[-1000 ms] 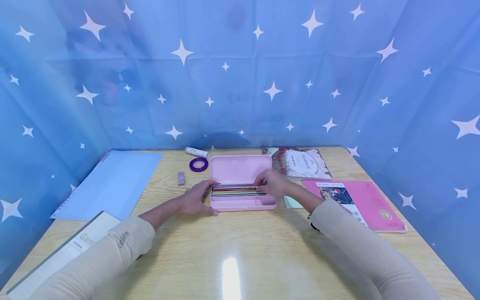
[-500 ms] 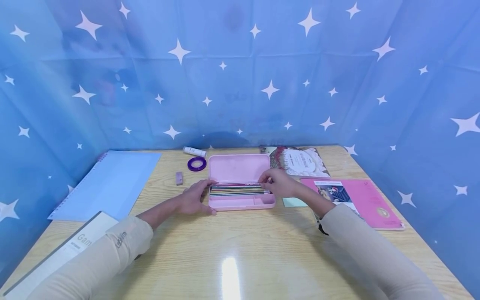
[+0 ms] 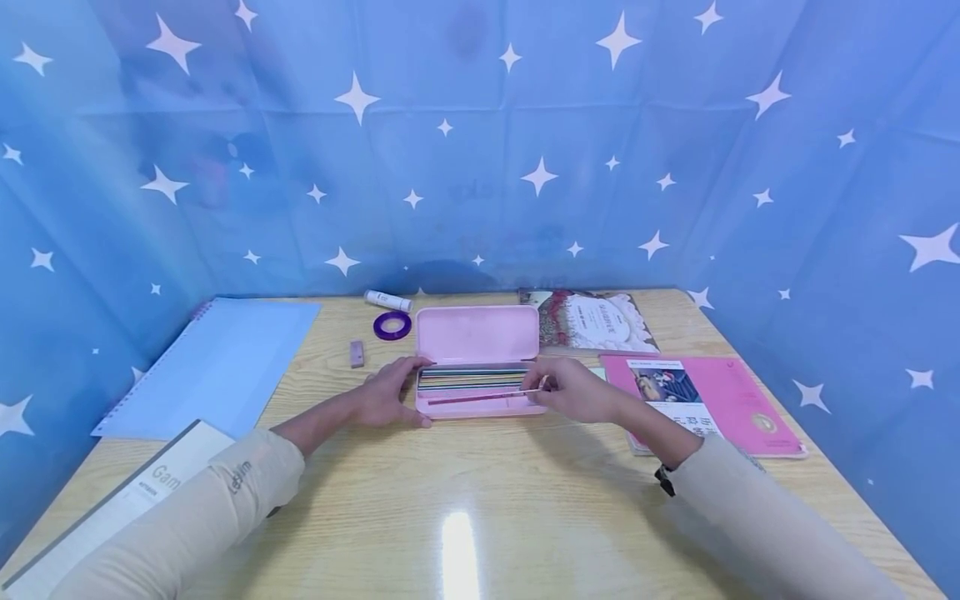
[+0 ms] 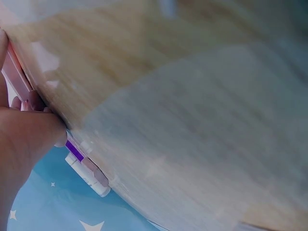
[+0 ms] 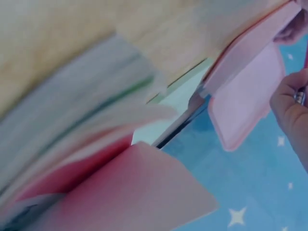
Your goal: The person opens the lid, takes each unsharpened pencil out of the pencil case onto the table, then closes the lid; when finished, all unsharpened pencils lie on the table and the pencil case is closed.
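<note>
A pink pencil case (image 3: 477, 335) lies on the table with its lid raised at the back. Several coloured pencils (image 3: 468, 379) fill its long compartment. My left hand (image 3: 384, 396) holds the case's left end, thumb at the front corner and fingers toward the hinge; the left wrist view also shows this hand (image 4: 24, 132) at the pink edge. Above the front part of the case, my right hand (image 3: 576, 392) pinches a dark red pencil (image 3: 468, 399) by its right end. That pencil is nearly level, pointing left. The right wrist view catches only part of the hand (image 5: 293, 108).
Left of the case are a purple tape roll (image 3: 392, 326), a white tube (image 3: 387, 301) and a small mauve eraser-like block (image 3: 356, 354). A blue spiral pad (image 3: 217, 362) and a notebook (image 3: 142, 492) lie farther left. Pink (image 3: 742, 408) and patterned (image 3: 600, 323) books lie right.
My right hand has lifted the red pencil from among the others and brought it toward the front of the case. The left hand stays at the case's left end.
</note>
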`<state>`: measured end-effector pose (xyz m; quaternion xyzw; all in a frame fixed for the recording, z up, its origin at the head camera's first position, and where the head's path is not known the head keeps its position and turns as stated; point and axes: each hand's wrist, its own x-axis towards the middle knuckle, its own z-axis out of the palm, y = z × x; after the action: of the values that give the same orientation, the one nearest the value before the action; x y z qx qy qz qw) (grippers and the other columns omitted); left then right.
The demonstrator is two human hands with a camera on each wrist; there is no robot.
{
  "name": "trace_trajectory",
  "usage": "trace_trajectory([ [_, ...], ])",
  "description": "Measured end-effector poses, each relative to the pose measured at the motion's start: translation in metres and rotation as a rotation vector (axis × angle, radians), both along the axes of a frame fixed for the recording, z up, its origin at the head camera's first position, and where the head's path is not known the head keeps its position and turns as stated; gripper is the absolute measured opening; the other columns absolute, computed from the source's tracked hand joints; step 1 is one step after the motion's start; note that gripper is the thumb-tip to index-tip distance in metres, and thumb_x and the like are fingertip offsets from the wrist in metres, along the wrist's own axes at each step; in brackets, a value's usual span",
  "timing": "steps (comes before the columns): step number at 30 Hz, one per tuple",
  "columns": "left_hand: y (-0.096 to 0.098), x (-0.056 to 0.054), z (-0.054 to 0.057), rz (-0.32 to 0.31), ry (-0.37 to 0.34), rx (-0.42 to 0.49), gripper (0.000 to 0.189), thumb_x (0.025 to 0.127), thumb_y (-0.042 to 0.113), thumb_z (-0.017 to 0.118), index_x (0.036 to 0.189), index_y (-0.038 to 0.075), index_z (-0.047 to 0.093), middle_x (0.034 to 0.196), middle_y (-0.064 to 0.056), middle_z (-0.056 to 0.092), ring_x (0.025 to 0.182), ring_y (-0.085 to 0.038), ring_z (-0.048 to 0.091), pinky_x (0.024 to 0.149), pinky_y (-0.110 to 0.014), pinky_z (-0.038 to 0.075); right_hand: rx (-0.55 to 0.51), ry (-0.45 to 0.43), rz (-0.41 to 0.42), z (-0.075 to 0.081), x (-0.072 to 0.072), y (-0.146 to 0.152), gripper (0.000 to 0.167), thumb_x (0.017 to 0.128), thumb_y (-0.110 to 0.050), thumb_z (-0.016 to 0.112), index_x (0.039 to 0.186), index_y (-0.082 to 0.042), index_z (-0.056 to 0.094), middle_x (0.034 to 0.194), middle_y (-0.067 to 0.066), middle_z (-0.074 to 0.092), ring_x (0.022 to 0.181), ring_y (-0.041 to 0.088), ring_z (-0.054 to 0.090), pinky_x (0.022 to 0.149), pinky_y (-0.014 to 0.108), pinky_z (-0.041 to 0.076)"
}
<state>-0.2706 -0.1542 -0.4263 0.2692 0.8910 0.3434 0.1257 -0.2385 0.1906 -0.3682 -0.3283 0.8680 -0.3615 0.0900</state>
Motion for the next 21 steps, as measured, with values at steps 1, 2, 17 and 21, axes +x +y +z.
trace_trajectory([
  [1,0.0,0.0,0.0,-0.001,0.004,-0.001,0.097,0.076,0.041,0.086,0.151,0.012,0.031,0.143,-0.014,0.043,0.128,-0.033,0.043,0.107,-0.05,0.036,0.006,-0.015,0.005,0.0,0.003,0.0,0.009,0.095,-0.002,0.063,0.102,-0.002,0.069,0.09,0.003,0.063,0.068,0.011,0.052,0.061,0.026,0.048],
  [2,0.0,-0.001,-0.001,-0.001,0.006,-0.003,0.097,0.076,0.041,0.086,0.151,0.012,0.031,0.143,-0.014,0.042,0.128,-0.033,0.042,0.108,-0.05,0.036,0.013,-0.028,0.007,0.0,0.005,0.0,0.009,0.095,-0.003,0.062,0.102,-0.003,0.069,0.09,0.003,0.063,0.067,0.011,0.052,0.061,0.026,0.047],
  [17,-0.001,-0.001,0.0,-0.006,0.006,-0.003,0.098,0.076,0.041,0.085,0.151,0.011,0.031,0.144,-0.015,0.042,0.127,-0.033,0.044,0.107,-0.049,0.037,0.071,-0.013,0.061,-0.012,0.02,-0.002,0.015,0.091,0.006,0.062,0.102,0.0,0.07,0.101,0.007,0.069,0.093,0.019,0.064,0.078,0.029,0.054],
  [21,-0.001,-0.001,0.0,-0.008,0.004,0.0,0.098,0.076,0.041,0.085,0.151,0.01,0.031,0.144,-0.015,0.042,0.128,-0.034,0.043,0.107,-0.049,0.037,0.109,-0.007,0.043,-0.013,0.021,0.001,0.016,0.09,0.005,0.064,0.104,-0.001,0.069,0.101,0.007,0.07,0.096,0.021,0.066,0.081,0.029,0.054],
])
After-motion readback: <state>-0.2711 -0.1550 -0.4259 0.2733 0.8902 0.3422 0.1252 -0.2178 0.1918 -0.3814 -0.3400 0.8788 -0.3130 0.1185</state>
